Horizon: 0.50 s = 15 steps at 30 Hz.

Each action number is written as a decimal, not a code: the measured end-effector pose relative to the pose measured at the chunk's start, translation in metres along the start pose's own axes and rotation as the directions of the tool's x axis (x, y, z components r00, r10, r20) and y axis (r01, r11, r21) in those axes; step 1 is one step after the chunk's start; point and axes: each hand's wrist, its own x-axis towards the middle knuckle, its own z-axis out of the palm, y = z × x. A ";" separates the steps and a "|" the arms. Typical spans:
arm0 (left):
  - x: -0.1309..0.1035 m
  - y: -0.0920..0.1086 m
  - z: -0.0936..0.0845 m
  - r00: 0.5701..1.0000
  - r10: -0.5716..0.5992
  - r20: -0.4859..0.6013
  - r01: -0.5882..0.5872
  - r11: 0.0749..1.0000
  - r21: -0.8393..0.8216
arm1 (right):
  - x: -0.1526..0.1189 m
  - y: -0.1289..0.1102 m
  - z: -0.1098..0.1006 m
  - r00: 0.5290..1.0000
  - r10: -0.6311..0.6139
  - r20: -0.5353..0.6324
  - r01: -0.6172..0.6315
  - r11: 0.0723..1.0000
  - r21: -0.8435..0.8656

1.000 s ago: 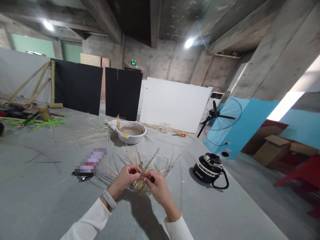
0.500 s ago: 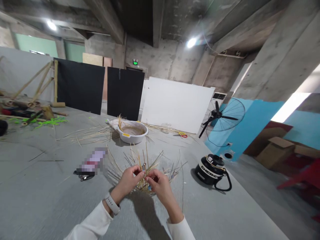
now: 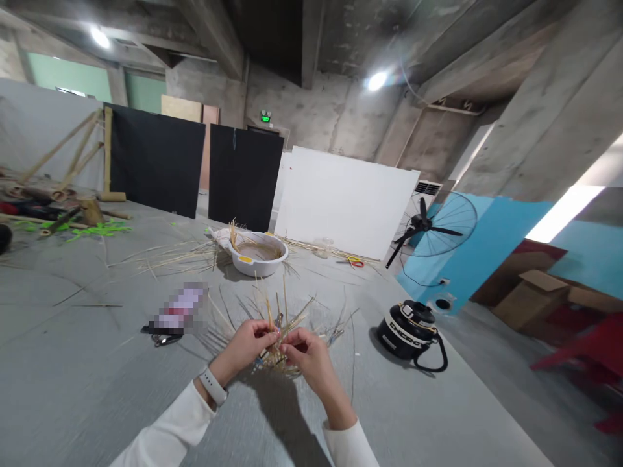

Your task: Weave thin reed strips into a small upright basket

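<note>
A woven piece of straw-coloured strips (image 3: 282, 364) lies on the grey table, with loose ends fanning up and outward. My left hand (image 3: 248, 347) pinches strips at its near left side. Close beside it, my right hand (image 3: 309, 357) has thumb and forefinger pressed together on strips. Small clips (image 3: 335, 335) sit among the strips on the right. The fingertips cover part of the weave.
Behind stands a white basin (image 3: 257, 264) holding strips, with long strips (image 3: 180, 255) around it. Red-and-yellow scissors (image 3: 355, 262) lie farther right. A black jug (image 3: 407, 329) stands right, a blurred phone-like item (image 3: 180, 310) left. Bamboo pieces (image 3: 90, 211) lie far left.
Both hands have shifted very slightly at the weave, and the woven piece looks slightly turned. The camera view has moved a little.
</note>
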 end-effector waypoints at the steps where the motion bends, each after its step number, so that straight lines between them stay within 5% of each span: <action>1: 0.000 0.001 -0.001 1.000 0.002 0.009 -0.001 1.000 -0.014 | 0.000 -0.001 0.000 1.000 0.005 0.002 -0.005 1.000 0.005; 8: 0.002 -0.002 -0.006 1.000 0.015 0.023 -0.013 0.995 -0.103 | 0.000 -0.005 0.001 0.997 -0.054 0.053 0.055 0.998 -0.034; 15: 0.004 -0.006 -0.011 0.999 -0.019 0.047 0.027 0.985 -0.172 | -0.001 -0.003 0.006 0.956 -0.290 0.034 0.281 0.883 -0.375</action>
